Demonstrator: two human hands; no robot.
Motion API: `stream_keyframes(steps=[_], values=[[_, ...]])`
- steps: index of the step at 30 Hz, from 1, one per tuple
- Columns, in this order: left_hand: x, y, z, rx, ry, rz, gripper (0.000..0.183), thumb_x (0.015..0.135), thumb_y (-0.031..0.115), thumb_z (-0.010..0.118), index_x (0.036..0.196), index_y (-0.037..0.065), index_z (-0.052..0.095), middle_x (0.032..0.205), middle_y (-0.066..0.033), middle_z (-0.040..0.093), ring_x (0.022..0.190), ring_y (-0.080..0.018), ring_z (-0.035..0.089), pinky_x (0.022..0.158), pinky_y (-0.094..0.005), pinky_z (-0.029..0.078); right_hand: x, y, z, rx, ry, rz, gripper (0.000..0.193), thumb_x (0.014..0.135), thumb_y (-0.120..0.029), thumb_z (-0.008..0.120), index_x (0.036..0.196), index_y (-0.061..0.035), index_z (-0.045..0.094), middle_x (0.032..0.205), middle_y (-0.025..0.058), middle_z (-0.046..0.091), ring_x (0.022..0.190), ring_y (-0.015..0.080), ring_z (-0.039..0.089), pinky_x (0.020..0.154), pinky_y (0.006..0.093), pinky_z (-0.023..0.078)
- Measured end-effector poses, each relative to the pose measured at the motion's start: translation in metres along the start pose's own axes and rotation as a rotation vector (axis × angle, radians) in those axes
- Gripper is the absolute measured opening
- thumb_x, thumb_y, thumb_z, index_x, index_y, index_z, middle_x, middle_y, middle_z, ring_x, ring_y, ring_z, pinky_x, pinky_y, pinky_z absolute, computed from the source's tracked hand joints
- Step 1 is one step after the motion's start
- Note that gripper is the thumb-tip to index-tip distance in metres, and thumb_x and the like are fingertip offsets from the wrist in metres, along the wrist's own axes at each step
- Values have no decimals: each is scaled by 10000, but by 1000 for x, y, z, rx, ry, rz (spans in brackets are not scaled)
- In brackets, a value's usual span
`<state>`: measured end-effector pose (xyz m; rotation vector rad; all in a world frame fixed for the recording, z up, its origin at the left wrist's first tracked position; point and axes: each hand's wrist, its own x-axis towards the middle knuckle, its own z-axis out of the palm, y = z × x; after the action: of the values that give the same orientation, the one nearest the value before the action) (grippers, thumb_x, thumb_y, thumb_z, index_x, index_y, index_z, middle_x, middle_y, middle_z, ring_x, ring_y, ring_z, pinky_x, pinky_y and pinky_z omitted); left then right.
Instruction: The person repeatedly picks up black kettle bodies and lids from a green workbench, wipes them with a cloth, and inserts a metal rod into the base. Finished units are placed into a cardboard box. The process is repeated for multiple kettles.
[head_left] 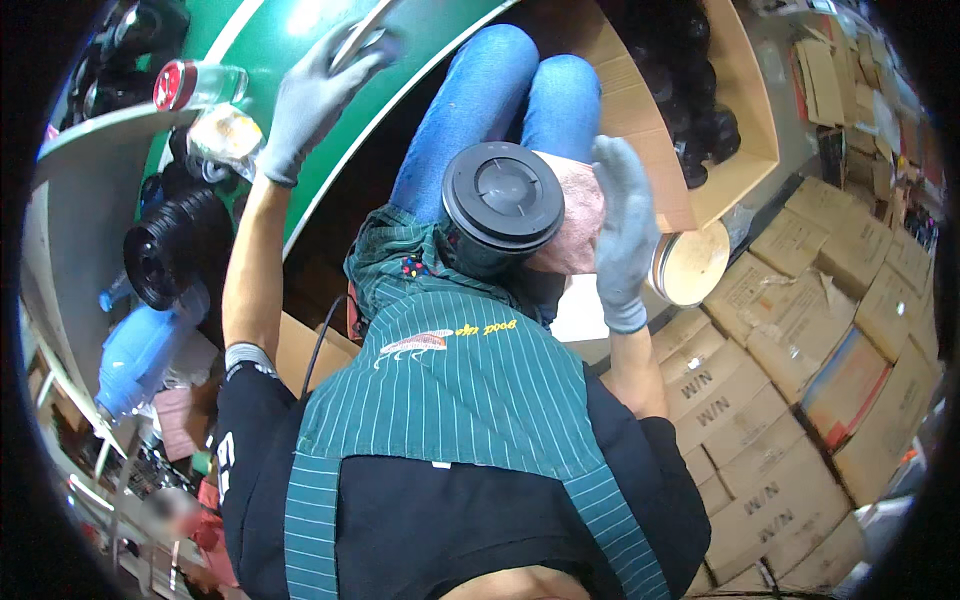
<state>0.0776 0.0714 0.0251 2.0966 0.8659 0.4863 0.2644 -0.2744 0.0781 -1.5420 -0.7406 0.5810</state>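
My left hand (312,105), in a grey glove, is raised over the green table. Its fingers are closed round a thin, pale stick (362,32), whose far end runs out of view; the fingertips are slightly blurred. On my lap stands a round black container with a black ridged lid (503,195), touched by neither hand. My right hand (622,235), also gloved in grey, is to the right of the container. Its fingers are stretched out and hold nothing that I can see. Beside it a pink cloth (572,212) lies over my right thigh.
A red-lidded clear jar (205,86) and a crumpled plastic bag (226,135) lie at the left on the green table (265,60). Black round parts (165,250) are stacked below. An open carton (760,140) holds black pieces; cardboard boxes (750,430) fill the right.
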Motion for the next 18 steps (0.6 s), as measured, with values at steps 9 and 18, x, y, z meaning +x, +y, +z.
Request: stream_keyframes(steps=[9,18], values=[[-40,-74,-5,723,210,-136,722,1046,522,654,1535,1,549,1456,-299,613,1339,-449,597,1096,-499,486,-10,31,-10,132,103,-14,706,1196,-465,171,1579,48,468,1606,194,530,1521,325,484,1326,453,284],[-77,56,128,-856,95,69,750,1146,556,323,1620,-18,419,1598,-199,519,1509,-314,470,1301,-467,284,23,74,53,468,-20,210,866,1146,-655,147,963,-49,737,1257,107,738,1038,187,658,948,302,485]])
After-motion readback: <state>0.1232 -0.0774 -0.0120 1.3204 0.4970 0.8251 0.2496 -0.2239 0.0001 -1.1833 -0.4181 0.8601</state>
